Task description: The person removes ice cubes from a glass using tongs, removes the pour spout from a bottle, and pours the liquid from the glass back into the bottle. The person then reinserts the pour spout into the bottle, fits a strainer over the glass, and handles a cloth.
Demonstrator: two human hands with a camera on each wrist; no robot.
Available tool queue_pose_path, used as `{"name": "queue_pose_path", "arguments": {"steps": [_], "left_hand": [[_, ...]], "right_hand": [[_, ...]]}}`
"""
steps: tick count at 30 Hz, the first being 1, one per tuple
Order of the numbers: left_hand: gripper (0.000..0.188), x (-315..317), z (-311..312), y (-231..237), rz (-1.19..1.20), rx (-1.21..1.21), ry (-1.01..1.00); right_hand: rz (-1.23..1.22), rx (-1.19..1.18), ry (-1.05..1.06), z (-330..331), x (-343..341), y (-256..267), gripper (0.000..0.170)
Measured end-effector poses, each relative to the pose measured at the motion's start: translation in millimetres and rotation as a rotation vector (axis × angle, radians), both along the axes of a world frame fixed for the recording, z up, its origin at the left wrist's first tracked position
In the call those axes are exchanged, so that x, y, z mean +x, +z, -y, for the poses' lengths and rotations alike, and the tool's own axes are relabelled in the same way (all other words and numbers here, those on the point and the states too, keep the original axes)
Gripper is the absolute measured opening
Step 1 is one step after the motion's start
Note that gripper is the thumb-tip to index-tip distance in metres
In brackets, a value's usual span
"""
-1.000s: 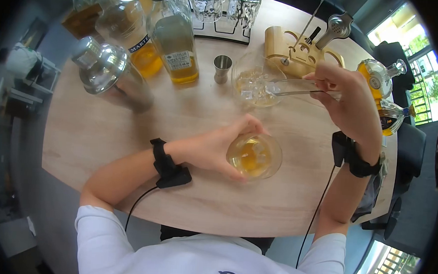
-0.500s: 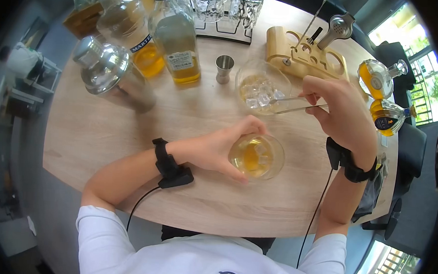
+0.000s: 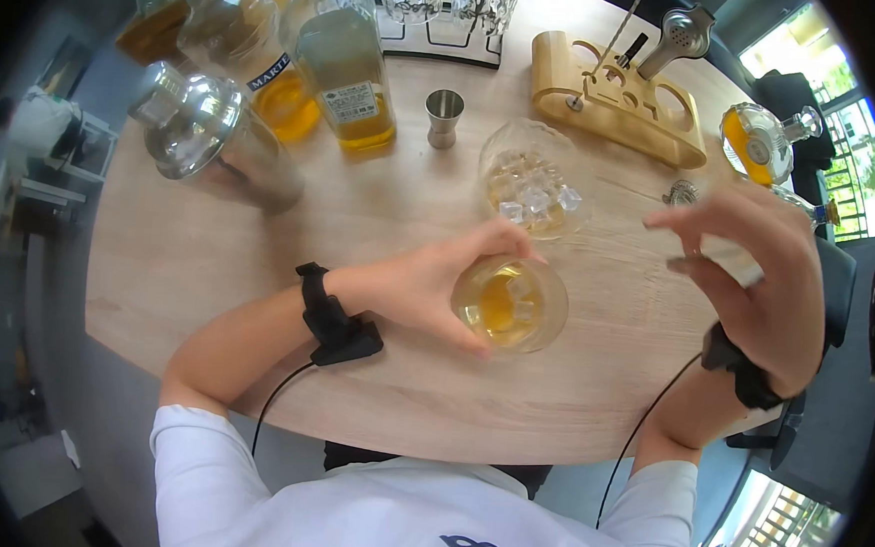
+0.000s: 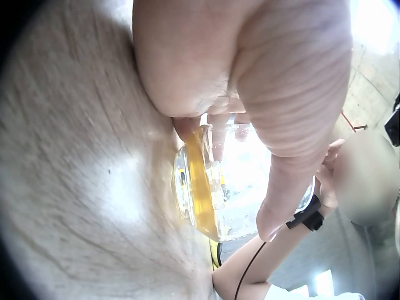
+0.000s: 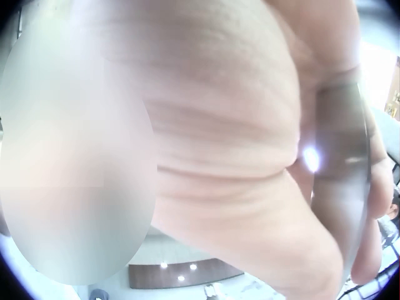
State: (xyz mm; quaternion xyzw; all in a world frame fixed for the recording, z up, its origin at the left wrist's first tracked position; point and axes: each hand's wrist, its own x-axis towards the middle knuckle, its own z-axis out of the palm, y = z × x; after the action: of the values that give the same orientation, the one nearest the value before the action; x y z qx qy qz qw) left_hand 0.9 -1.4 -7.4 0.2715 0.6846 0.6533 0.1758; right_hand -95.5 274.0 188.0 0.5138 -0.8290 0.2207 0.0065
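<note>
My left hand (image 3: 437,286) curls round a clear glass (image 3: 551,326) of amber drink with ice cubes, standing on the table. In the left wrist view, fingers and thumb lie on opposite sides of the glass (image 4: 237,187). The right hand (image 3: 763,278) is raised at the right, away from the glass. Its view shows metal tongs (image 5: 340,144) between thumb and fingers of that hand (image 5: 237,119); in the head view they are mostly hidden. Beyond the glass, a clear bowl (image 3: 506,142) holds several ice cubes (image 3: 534,194).
A steel jigger (image 3: 444,118), shaker (image 3: 220,140) and tall bottles (image 3: 345,67) stand at the back left. The wooden holder (image 3: 618,109) with bar tools is behind the bowl. A coiled strainer (image 3: 682,193) lies near the right hand, with amber bottles (image 3: 756,143) beyond.
The right hand has moved right, away from the bowl, taking the tongs out of it. The left hand has stayed round the glass.
</note>
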Motion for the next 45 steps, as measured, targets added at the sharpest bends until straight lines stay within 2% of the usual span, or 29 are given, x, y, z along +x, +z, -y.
{"name": "queue_pose_path", "arguments": {"steps": [1, 4, 5, 8, 9, 12, 16, 18, 20, 21, 24, 28, 33, 42, 44, 45], "left_hand": [[0.092, 0.2, -0.3, -0.3, -0.006, 0.004, 0.004], [0.092, 0.0, -0.8, -2.6, -0.01, 0.014, 0.007], [0.093, 0.2, -0.7, -3.0, -0.009, 0.021, -0.001], [0.095, 2.2, -1.4, 2.1, 0.069, 0.038, 0.0], [0.095, 1.9, -1.7, 1.5, 0.071, 0.038, -0.002], [0.099, 1.9, -0.6, 0.9, 0.076, 0.066, -0.009], [0.104, 2.1, 2.0, 6.0, 0.035, -0.021, 0.016], [0.105, 2.7, 1.8, 9.3, 0.06, -0.026, 0.013], [0.094, 3.7, 0.4, 13.8, 0.079, 0.004, 0.025], [0.094, 3.7, 0.0, 12.8, 0.081, 0.005, 0.026], [0.093, 4.2, -1.0, 10.1, 0.028, 0.014, 0.038], [0.092, 3.7, -1.6, 9.2, 0.035, 0.024, 0.041], [0.092, 4.6, -0.3, 12.7, 0.017, -0.006, 0.05], [0.094, 3.8, -1.8, 4.3, 0.056, 0.065, 0.044], [0.105, 3.0, -0.6, 4.0, 0.04, 0.009, 0.021], [0.105, 2.7, -0.4, 2.9, 0.041, 0.01, 0.022]], "right_hand": [[-0.04, 0.097, 0.023, -1.7, 8.5, 13.5, 0.022], [-0.169, 0.082, 0.063, 5.0, 35.9, 9.3, 0.021], [-0.229, 0.142, 0.092, 11.7, 43.4, 7.3, 0.023], [-0.2, 0.227, 0.081, 27.9, 60.7, -8.8, 0.028], [-0.165, 0.284, 0.088, 31.4, 62.0, -9.7, 0.035], [-0.122, 0.152, 0.073, 39.4, 64.9, -21.5, 0.041], [-0.064, 0.134, 0.085, 45.6, 60.2, -21.5, 0.045], [0.082, 0.109, 0.111, 49.2, 52.9, -26.1, 0.049], [0.033, 0.137, 0.177, 48.3, 38.3, -30.3, 0.049], [-0.017, 0.164, 0.241, 47.7, 34.1, -32.3, 0.05], [-0.075, 0.176, 0.228, 47.9, 33.9, -36.6, 0.051], [-0.101, 0.16, 0.264, 51.0, 37.8, -43.1, 0.049], [-0.139, 0.165, 0.252, 55.3, 40.2, -44.9, 0.039], [-0.08, 0.078, 0.317, 51.8, 35.3, -40.6, 0.032], [-0.072, 0.082, 0.313, 49.3, 36.3, -35.5, 0.031], [-0.064, 0.084, 0.306, 48.4, 36.6, -34.4, 0.03]]}}
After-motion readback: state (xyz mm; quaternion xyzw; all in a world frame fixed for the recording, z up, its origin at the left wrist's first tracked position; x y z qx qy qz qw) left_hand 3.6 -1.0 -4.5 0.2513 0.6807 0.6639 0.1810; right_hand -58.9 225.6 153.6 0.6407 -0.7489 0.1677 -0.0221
